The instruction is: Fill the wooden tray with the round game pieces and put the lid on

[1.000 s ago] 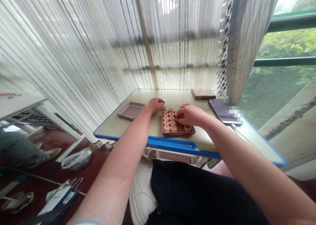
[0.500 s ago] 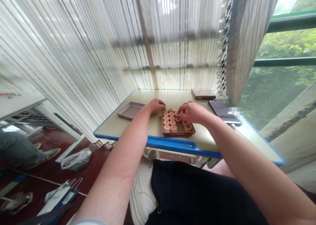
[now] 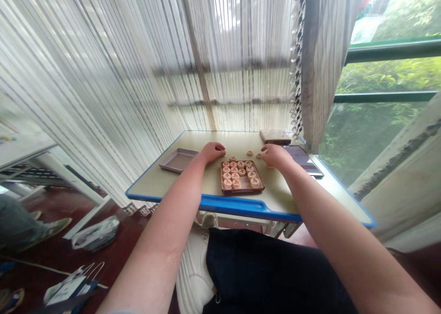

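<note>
A shallow open box (image 3: pixel 242 192) on the table holds round wooden Chinese chess pieces, with red characters on its left side and dark ones on its right. Beyond the box's left corner, my left hand (image 3: pixel 212 153) has its fingers curled down and pinched on a Chinese chess piece (image 3: pixel 223 154), mostly hidden. My right hand (image 3: pixel 275 156) is past the right side of the box, fingers closed on another Chinese chess piece (image 3: pixel 259 156). Loose on the table between my hands lie one piece (image 3: pixel 233 159) and another piece (image 3: pixel 250 153).
An empty tray-like lid (image 3: pixel 179 160) lies on the left of the blue-edged table (image 3: pixel 148 185). At the back right is a closed box (image 3: pixel 274 137), with a tablet-like device (image 3: pixel 305 160) beside it. String curtains hang behind. A plastic bag (image 3: pixel 95 233) sits on the floor.
My right hand has moved from over the box to a piece on the table to its right, uncovering the box's right side. My left hand stays near its piece; the view has shifted slightly.
</note>
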{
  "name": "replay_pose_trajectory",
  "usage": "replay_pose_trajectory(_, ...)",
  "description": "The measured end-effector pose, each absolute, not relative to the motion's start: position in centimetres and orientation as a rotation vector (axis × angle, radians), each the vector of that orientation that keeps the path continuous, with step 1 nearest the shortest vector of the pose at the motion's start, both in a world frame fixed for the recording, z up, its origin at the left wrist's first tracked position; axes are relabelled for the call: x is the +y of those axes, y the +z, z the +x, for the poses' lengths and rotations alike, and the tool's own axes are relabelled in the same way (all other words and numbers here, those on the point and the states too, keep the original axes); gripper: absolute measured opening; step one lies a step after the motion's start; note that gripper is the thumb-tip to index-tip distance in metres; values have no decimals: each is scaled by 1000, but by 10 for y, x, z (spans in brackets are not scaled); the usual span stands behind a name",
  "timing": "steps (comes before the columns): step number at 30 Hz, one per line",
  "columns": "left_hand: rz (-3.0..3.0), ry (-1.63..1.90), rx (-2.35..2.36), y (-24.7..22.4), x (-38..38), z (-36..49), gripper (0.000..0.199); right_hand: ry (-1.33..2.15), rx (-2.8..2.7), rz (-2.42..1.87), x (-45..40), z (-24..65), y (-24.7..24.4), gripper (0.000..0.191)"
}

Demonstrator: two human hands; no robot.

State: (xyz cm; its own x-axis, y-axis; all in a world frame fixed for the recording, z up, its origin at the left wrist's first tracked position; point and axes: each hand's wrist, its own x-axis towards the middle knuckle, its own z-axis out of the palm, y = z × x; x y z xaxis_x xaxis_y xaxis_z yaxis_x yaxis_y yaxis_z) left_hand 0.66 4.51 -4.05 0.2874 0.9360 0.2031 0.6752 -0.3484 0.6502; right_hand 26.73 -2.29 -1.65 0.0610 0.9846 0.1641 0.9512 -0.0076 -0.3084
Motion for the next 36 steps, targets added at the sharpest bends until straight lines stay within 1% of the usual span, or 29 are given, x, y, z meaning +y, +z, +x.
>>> replay_pose_trajectory(7, 2124, 774, 1444, -42, 48, 6, 32, 253, -2077, -2203, -30, 270, -3, 28)
replay_pose_trajectory(9, 2132, 779, 1446, -43, 48, 6, 33, 310, -2128, -2228, -35, 269, 1, 27)
replay_pose_trajectory(13, 2150, 789, 1478, -44, 48, 6, 36, 437, -2237, -2172, -43, 265, 4, 33)
replay_pose_trajectory(16, 2153, 780, 1501, -45, 47, 7, 35, 438, -2242, -2076, -43, 264, 2, 43)
replay_pose_trajectory(21, 2190, 753, 1489, -44, 45, 9, 35, 605, -2278, -1987, -42, 269, 3, 56)
replay_pose_trajectory(23, 2210, 739, 1493, -43, 44, 9, 35, 578, -2282, -2019, -43, 270, 5, 53)
replay_pose_trajectory(27, 2232, 727, 1523, -42, 43, 10, 34, 412, -2328, -2070, -48, 267, 9, 36)
replay_pose_trajectory(31, 2241, 720, 1536, -42, 43, 11, 34, 280, -2390, -2031, -50, 263, 9, 25)
replay_pose_trajectory(33, 2243, 730, 1525, -42, 44, 10, 33, 209, -2364, -1961, -50, 261, 9, 25)
replay_pose_trajectory(36, 2240, 751, 1496, -43, 45, 9, 34, 206, -2382, -1703, -53, 252, 9, 30)
